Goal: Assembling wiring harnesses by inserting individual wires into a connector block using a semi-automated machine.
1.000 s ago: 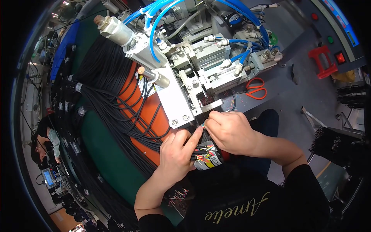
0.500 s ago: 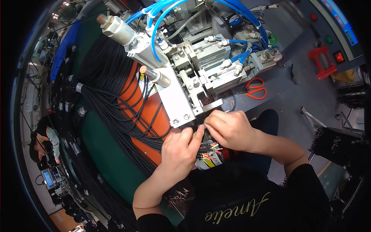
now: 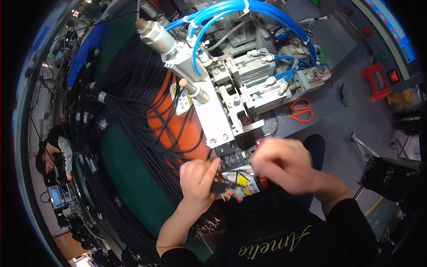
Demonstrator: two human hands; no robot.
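1. Machine [image 3: 209, 120] of shiny metal fills the top middle. Blue tubes [image 3: 222, 8] loop over it, maybe bent high to stay out of the way.
2. Green table [image 3: 129, 178] sits on the left and holds things up.
3. Long black cables [image 3: 118, 71] lie across the table and an orange board [image 3: 184, 133], beside the machine, probably so they are easy to reach.
4. Right hand [image 3: 284, 164] is near the machine's front with its fingers curled. It is blurry, so one cannot tell if it has hold of anything.
5. Left hand [image 3: 195, 182] is mostly closed around some black cable ends [image 3: 218, 188], likely to keep them in one bunch.
6. Scissors [image 3: 293, 110] with red handles lie right of the machine, perhaps to be handy.
7. Little colored wire tips [image 3: 229, 195] poke out past the fingers, maybe so they do not get squashed.
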